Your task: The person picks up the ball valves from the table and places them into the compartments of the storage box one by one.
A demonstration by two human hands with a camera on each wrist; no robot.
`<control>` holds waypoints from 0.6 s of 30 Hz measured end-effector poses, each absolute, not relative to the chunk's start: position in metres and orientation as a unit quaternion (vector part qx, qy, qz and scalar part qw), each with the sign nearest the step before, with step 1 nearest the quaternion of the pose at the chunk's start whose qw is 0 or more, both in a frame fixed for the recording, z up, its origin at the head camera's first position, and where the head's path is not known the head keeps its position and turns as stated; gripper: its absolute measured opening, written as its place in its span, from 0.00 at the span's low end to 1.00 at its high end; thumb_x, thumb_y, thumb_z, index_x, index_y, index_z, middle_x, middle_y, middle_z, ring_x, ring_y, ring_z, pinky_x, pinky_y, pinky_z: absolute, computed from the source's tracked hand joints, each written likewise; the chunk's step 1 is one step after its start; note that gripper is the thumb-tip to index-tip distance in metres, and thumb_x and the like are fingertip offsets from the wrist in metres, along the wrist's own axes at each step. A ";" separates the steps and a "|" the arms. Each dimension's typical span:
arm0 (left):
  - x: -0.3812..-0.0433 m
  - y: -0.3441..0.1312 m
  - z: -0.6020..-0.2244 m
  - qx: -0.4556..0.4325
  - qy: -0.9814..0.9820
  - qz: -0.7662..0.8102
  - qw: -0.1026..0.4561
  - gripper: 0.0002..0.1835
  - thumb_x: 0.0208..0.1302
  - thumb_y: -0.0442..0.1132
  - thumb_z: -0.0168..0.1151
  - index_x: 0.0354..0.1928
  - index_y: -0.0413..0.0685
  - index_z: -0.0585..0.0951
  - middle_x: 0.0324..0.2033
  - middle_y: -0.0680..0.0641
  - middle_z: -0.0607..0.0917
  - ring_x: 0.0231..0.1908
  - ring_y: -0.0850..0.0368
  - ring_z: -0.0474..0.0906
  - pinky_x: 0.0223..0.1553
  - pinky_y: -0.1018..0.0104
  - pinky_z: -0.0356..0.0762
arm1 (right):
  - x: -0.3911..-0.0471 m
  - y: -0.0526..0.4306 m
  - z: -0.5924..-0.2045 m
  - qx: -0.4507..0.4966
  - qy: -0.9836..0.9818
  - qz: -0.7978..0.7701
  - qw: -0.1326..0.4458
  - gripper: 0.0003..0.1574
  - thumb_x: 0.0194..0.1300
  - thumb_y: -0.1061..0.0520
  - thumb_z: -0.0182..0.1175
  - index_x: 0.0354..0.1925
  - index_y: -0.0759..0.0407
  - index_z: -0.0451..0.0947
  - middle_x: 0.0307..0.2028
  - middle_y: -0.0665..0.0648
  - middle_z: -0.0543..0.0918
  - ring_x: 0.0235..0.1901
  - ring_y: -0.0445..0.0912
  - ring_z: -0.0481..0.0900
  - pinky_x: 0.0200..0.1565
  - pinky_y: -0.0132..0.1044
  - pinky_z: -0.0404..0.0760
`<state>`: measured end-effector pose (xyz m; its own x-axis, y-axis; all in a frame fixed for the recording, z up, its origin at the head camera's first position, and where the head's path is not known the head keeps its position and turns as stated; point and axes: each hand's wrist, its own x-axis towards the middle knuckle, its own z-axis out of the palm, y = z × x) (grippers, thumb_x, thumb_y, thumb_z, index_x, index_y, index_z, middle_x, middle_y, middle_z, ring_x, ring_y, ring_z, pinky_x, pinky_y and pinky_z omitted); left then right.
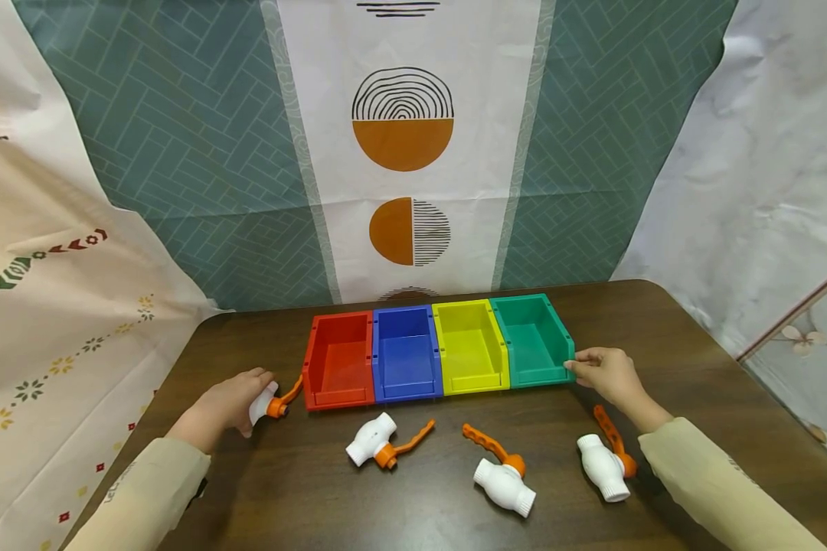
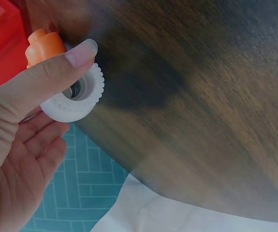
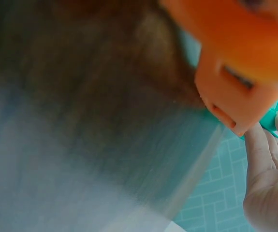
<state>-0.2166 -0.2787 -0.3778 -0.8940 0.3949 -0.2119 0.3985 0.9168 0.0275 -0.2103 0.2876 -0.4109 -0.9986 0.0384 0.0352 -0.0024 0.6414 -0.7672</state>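
At the left of the table my left hand [image 1: 222, 407] grips a white ball valve [image 1: 260, 403] with an orange lever, just left of the red bin [image 1: 340, 398]. In the left wrist view, the thumb lies across the valve [image 2: 76, 110] and the other fingers sit behind it. My right hand [image 1: 609, 376] pinches the front right corner of the green bin [image 1: 539, 376], thumb on its front edge. Close to the right wrist camera, an orange lever [image 3: 240, 92] partly hides that hand [image 3: 269, 186]; the bin's edge [image 3: 269, 118] shows beyond.
A blue bin [image 1: 408, 389] and a yellow bin [image 1: 470, 383] stand between the red and green ones in one row. Three more white valves with orange levers lie in front: the left one [image 1: 371, 439], the middle one [image 1: 505, 487] and the right one [image 1: 603, 468]. Behind hangs patterned cloth [image 1: 413, 184].
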 end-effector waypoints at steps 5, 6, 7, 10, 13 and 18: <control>-0.216 -0.280 -0.378 0.208 0.974 -0.001 0.094 0.47 0.19 0.32 0.80 0.52 0.26 0.71 0.50 0.29 0.74 0.50 0.35 0.72 0.48 0.46 0.74 | -0.210 0.287 -0.410 -0.013 -0.905 0.425 0.022 0.24 0.60 0.54 0.60 0.45 0.76 0.76 0.38 0.71 0.83 0.32 0.52 0.85 0.32 0.36 0.83; -0.216 -0.280 -0.378 0.207 0.974 0.001 0.093 0.47 0.20 0.32 0.80 0.51 0.25 0.71 0.50 0.29 0.74 0.50 0.35 0.72 0.48 0.45 0.74 | -0.210 0.286 -0.409 -0.014 -0.905 0.424 0.020 0.25 0.60 0.54 0.60 0.45 0.76 0.76 0.38 0.71 0.82 0.32 0.52 0.85 0.32 0.36 0.83; -0.216 -0.280 -0.378 0.204 0.975 0.002 0.093 0.47 0.20 0.33 0.80 0.52 0.25 0.70 0.50 0.28 0.74 0.50 0.35 0.72 0.48 0.45 0.74 | -0.210 0.286 -0.409 -0.015 -0.905 0.424 0.019 0.25 0.60 0.54 0.60 0.45 0.76 0.76 0.39 0.71 0.82 0.32 0.52 0.85 0.32 0.36 0.84; -0.215 -0.280 -0.377 0.191 0.977 0.006 0.098 0.47 0.22 0.34 0.80 0.53 0.25 0.70 0.50 0.28 0.73 0.50 0.34 0.72 0.46 0.43 0.74 | -0.209 0.286 -0.409 -0.018 -0.905 0.424 0.016 0.25 0.60 0.54 0.60 0.46 0.76 0.75 0.39 0.71 0.82 0.32 0.52 0.85 0.32 0.37 0.84; -0.214 -0.281 -0.377 0.182 0.978 0.004 0.099 0.48 0.22 0.36 0.80 0.54 0.26 0.70 0.51 0.29 0.73 0.50 0.35 0.72 0.44 0.43 0.75 | -0.209 0.286 -0.409 -0.020 -0.905 0.425 0.015 0.25 0.60 0.53 0.60 0.46 0.76 0.75 0.39 0.71 0.82 0.32 0.52 0.85 0.33 0.38 0.84; -0.212 -0.282 -0.378 0.174 0.980 -0.001 0.098 0.49 0.22 0.38 0.81 0.54 0.27 0.70 0.52 0.28 0.73 0.51 0.34 0.71 0.43 0.42 0.75 | -0.209 0.286 -0.409 -0.019 -0.906 0.424 0.015 0.26 0.60 0.53 0.60 0.46 0.76 0.75 0.39 0.72 0.82 0.32 0.52 0.85 0.32 0.37 0.84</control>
<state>-0.2122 -0.2821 -0.3775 -0.9204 0.3399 -0.1930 0.3403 0.9398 0.0322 -0.2091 0.2859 -0.4094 -0.9988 0.0468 0.0113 0.0213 0.6404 -0.7678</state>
